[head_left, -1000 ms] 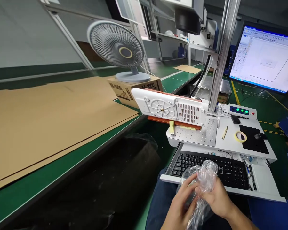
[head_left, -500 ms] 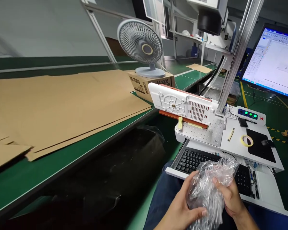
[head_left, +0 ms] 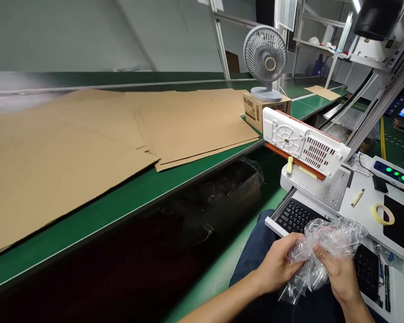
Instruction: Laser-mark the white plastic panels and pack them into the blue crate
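Both hands grip a crumpled clear plastic bag (head_left: 336, 237) above my lap, in front of the keyboard. My left hand (head_left: 284, 258) pinches its left side between thumb and fingers. On the right side, my right hand (head_left: 340, 271) is closed round the plastic with its thumb on top. Folds hide whether anything lies inside the bag. Behind it, the black keyboard (head_left: 296, 217) sits on a pulled-out tray. A white panel with vent slots and a round ribbed pattern (head_left: 299, 141) stands tilted on the perforated metal plate (head_left: 326, 190).
Flat cardboard sheets (head_left: 114, 134) cover the green bench at left. A grey fan (head_left: 265, 63) stands on an M-1000 carton (head_left: 252, 110). On the white worktop lie a yellow tape roll (head_left: 377, 215), a cutter knife (head_left: 357, 198) and a black mouse pad (head_left: 402, 224). A metal column (head_left: 380, 94) rises at right.
My view has turned left, so the bench scene shifts right. The bag is bunched more compactly, its lower end raised, and my left fingers have closed further on it.
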